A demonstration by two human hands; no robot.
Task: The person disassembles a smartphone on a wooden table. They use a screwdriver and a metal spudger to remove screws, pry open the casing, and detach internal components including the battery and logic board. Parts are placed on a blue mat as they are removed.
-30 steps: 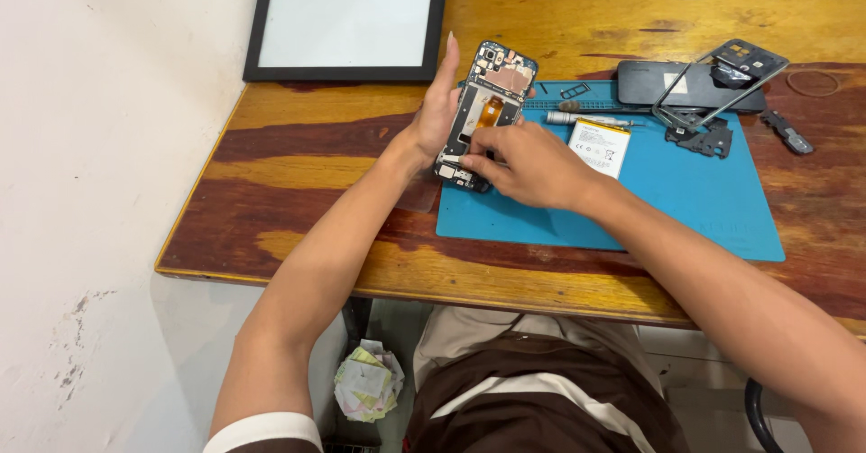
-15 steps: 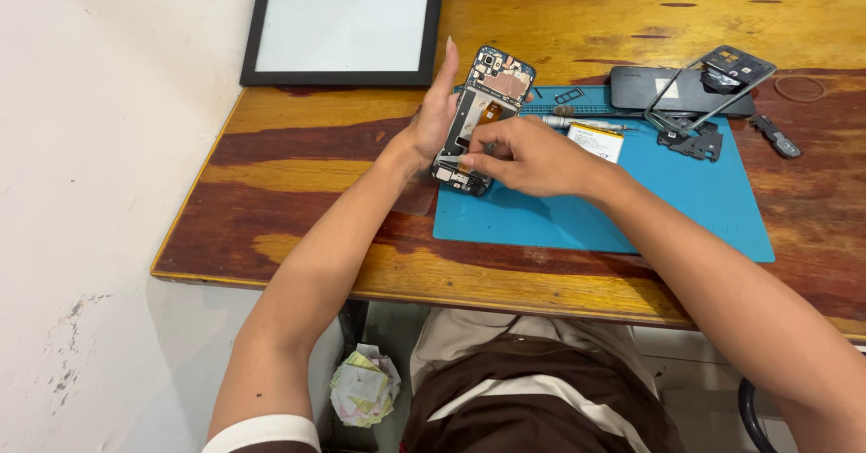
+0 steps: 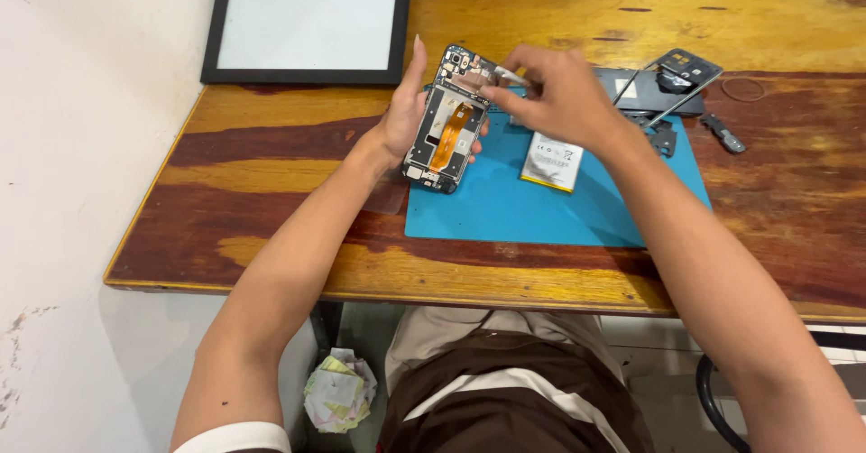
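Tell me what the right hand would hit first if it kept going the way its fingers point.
Likely the opened phone: the right hand points left at its top end, tweezers apparently already touching it.

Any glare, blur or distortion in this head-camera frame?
Head view: sharp overall; the opened phone and both hands are in focus. Soft glare on the framed white panel and the varnished table. Slight wide-angle bending at the edges; soft shadows.
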